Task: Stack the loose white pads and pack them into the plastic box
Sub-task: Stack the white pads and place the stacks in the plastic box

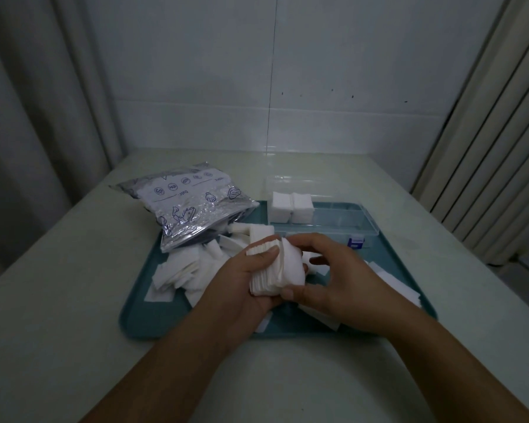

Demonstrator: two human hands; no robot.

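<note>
Both hands meet over the middle of the teal tray. The left hand grips a thick stack of white pads, its thumb lying over the stack's top edge and its fingers curled beneath. The right hand holds the same stack from the other side, thumb pressed against the near corner and fingers curled round the far side.

Loose white pads lie in a jumbled heap on the left half of the tray, just beside the left hand, and more lie on the right half, partly hidden under the right hand and forearm. At the tray's far right corner sits the clear plastic box with its lid open; two neat stacks of packed pads fill its left end, side by side and touching. A small blue-and-white label shows on the box's near wall.

A crinkled printed plastic bag lies over the tray's far left corner, part on the tray and part on the pale tabletop. Curtains hang at both sides beyond the tabletop.
</note>
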